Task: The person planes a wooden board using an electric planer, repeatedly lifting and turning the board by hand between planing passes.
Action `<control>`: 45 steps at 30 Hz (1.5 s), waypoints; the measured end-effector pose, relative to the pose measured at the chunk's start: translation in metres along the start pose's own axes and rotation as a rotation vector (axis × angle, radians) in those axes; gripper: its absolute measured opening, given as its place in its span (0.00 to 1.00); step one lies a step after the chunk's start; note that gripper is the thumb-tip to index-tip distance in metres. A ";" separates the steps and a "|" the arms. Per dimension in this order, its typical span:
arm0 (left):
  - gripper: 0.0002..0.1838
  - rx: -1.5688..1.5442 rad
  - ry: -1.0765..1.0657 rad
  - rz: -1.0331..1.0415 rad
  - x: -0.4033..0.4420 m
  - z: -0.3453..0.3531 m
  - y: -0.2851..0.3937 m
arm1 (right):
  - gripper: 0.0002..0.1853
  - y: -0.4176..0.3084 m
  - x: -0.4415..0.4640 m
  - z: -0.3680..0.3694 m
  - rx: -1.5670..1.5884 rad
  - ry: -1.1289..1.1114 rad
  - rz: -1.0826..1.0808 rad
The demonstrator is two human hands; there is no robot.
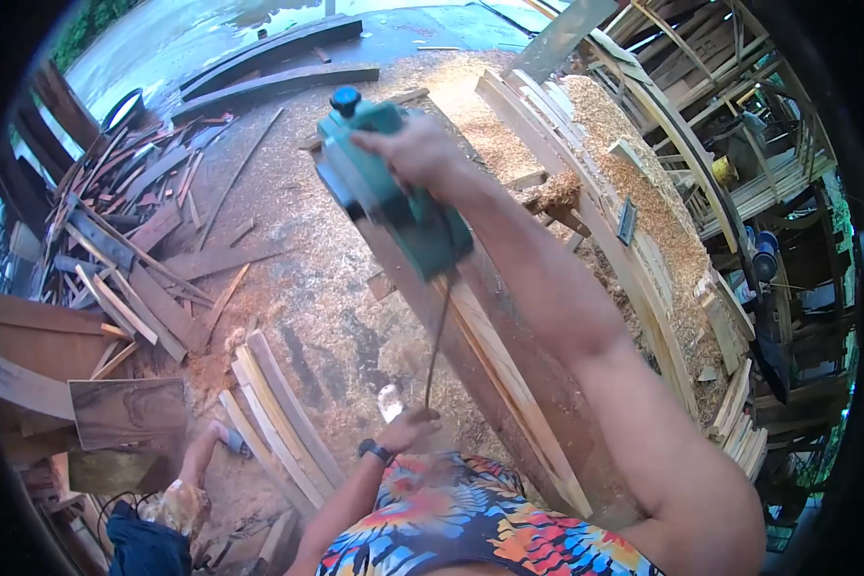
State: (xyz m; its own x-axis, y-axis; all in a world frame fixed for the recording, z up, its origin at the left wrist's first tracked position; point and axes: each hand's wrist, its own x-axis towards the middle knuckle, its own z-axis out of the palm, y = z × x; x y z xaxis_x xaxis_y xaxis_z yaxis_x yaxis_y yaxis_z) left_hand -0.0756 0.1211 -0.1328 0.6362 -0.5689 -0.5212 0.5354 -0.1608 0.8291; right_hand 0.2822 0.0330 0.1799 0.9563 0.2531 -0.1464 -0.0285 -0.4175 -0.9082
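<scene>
My right hand (417,154) is wrapped around the handle of a green electric planer (430,235) with a blue front knob. The planer rests on the far part of a long, narrow wooden strip (514,384), which lies along a wide board (480,379). From the planer's rear a dark power cord (439,350) runs back toward my body. Close to my waist, my left hand (410,430) is closed on this cord; a dark band circles that wrist.
Shavings cover the ground (298,230). Stacked planks (595,211) stand to the right, scrap wood (144,192) to the left. Curved strips (278,413) lean near my left side. At lower left, another person's arm (200,456) shows beside boards. Large beams (278,88) lie ahead.
</scene>
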 end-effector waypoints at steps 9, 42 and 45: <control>0.23 0.163 0.230 -0.032 -0.027 0.007 -0.070 | 0.19 -0.003 0.015 -0.008 0.082 -0.032 -0.075; 0.66 0.888 1.054 0.440 -0.002 0.422 -0.021 | 0.11 0.287 -0.847 -0.249 0.010 0.322 0.615; 0.49 0.772 1.113 0.508 0.000 0.423 -0.024 | 0.12 0.302 -0.856 -0.252 -0.029 0.299 0.571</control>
State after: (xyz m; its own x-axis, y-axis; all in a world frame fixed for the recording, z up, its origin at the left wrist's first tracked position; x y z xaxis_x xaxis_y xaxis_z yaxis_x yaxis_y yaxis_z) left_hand -0.3236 -0.2161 -0.0669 0.9497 0.1572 0.2709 -0.0742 -0.7275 0.6820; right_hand -0.4716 -0.5299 0.1297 0.8327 -0.2683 -0.4843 -0.5532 -0.4389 -0.7081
